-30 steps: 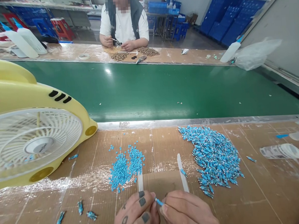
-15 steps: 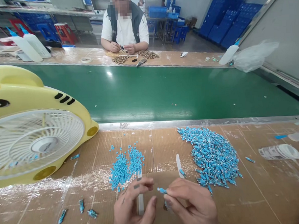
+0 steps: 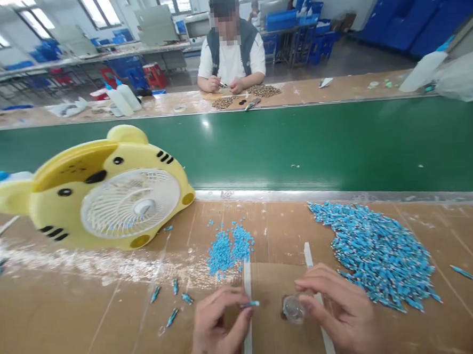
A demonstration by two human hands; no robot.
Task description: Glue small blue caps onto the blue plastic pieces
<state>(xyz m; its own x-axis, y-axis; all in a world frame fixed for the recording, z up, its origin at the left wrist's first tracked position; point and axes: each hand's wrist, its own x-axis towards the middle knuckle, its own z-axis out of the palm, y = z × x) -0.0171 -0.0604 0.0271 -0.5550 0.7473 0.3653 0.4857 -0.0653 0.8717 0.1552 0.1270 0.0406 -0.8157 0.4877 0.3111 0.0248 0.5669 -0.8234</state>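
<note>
While the left hand (image 3: 217,327) is pinching a blue pin (image 3: 250,304) at its end, the right hand (image 3: 341,309) is steadying the small clear pot (image 3: 293,308), so dipping should go level and gently.

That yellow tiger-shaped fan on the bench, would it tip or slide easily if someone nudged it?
Probably yes. The yellow tiger fan looks like thin hollow plastic, so likely light for its size. It sits leaning back on a rounded body, so a push might rock or slide it across the smooth cardboard-covered bench. Its open white grille seems flexible rather than fragile.
</note>
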